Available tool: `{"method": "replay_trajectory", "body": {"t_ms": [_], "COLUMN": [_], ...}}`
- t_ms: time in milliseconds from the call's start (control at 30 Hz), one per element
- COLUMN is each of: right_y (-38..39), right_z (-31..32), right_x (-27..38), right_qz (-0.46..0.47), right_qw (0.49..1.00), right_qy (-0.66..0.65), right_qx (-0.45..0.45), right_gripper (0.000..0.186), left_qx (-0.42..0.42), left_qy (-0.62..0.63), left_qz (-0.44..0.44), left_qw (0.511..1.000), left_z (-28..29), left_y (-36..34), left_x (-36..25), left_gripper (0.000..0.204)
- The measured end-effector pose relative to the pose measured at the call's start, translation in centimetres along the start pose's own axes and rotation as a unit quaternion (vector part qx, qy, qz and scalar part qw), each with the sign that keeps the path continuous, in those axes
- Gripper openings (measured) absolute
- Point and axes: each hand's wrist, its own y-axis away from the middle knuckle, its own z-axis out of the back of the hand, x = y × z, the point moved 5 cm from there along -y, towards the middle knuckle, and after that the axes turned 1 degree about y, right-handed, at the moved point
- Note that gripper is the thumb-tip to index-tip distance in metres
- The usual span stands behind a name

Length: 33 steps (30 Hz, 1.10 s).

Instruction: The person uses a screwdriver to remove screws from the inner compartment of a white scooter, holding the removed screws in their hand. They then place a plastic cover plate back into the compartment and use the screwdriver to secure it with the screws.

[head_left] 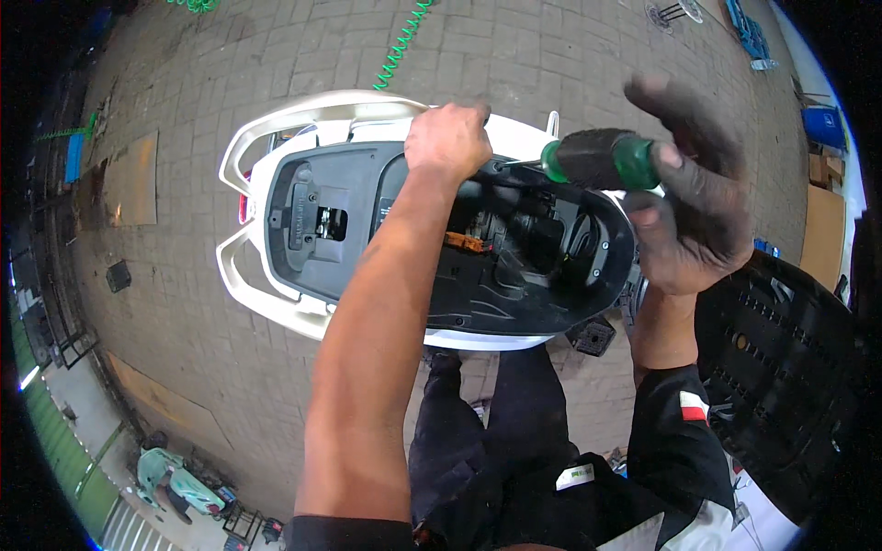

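Note:
A white scooter (522, 131) stands across the view in front of me, with its dark inner tray (542, 310) exposed. Through the tray's opening I see cables and an orange part (469, 242). My left hand (447, 140) is closed over the far edge of the body panel, its fingertips hidden. In my right hand (696, 207), blurred by motion, is a screwdriver (593, 158) with a green and black handle, held at the handle's end between thumb and fingers. Its thin shaft points left to the tray's far rim, close beside my left hand.
White grab rails (266, 292) curve out at the scooter's left end. A large black ribbed panel (781, 367) is at the right. A green coiled hose (401, 50) hangs beyond the scooter. Cardboard (820, 230) and a blue container (823, 126) stand far right; a teal scooter (175, 479) is lower left.

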Motion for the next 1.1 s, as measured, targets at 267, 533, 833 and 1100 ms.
{"method": "replay_trajectory", "body": {"t_ms": [267, 533, 833, 1100], "right_y": [-2.0, -6.7, -8.5, -8.6], "right_z": [-0.9, -3.2, -4.1, -5.4], "right_x": [-4.9, -7.9, -9.7, -6.2], "right_qz": [-0.027, -0.032, -0.078, 0.038], "right_qw": [0.990, 0.950, 0.976, 0.985], "right_qy": [-0.061, -0.307, -0.198, -0.166], "right_qx": [-0.123, -0.049, -0.039, -0.032], "right_gripper": [0.024, 0.012, 0.016, 0.015], "left_qx": [-0.034, -0.043, -0.031, -0.021], "left_qy": [0.004, -0.002, -0.003, 0.027], "left_qz": [-0.025, -0.028, 0.001, 0.025], "left_qw": [0.999, 0.999, 1.000, 0.999], "left_z": [0.1, 0.1, 0.4, 0.8], "left_y": [0.0, -0.3, 0.2, 0.7], "left_x": [-0.5, -0.4, -0.3, -0.3], "left_gripper": [0.024, 0.025, 0.028, 0.027]}}
